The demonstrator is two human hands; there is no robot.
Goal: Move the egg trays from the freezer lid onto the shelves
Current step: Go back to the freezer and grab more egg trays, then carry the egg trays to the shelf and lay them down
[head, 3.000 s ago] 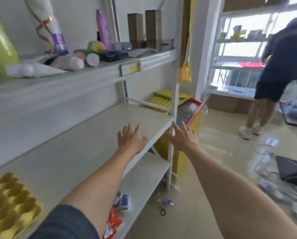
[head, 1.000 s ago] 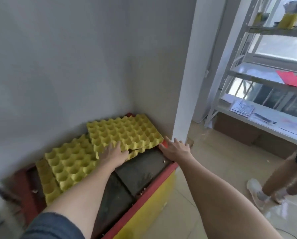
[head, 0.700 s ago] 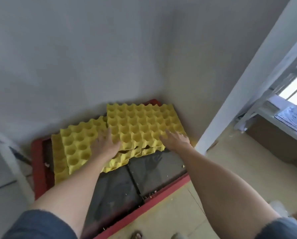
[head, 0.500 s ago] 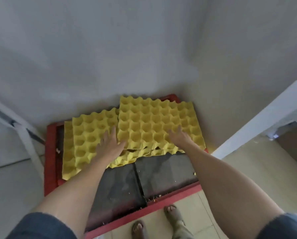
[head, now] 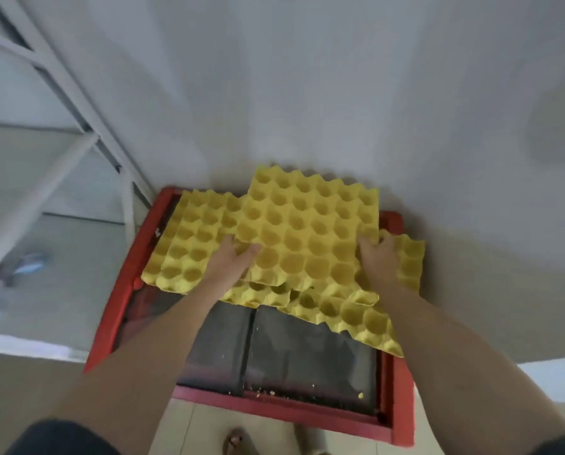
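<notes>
Several yellow egg trays lie overlapping on the freezer lid (head: 300, 359), a dark glass top in a red frame. The top egg tray (head: 307, 231) is tilted, its far edge raised against the wall. My left hand (head: 231, 261) grips its near-left edge. My right hand (head: 378, 254) grips its near-right edge. A second egg tray (head: 185, 247) lies under it to the left. A third egg tray (head: 350, 310) pokes out below and to the right.
A grey wall (head: 307, 93) stands right behind the freezer. The white shelf frame (head: 77, 103) and a shelf board (head: 54, 274) are at the left. My feet show on the tiled floor (head: 182, 425) below the freezer's front edge.
I have turned from the shelf to the freezer. Both hands went from resting on the top egg tray to gripping its edges, and the tray has lifted and tilted.
</notes>
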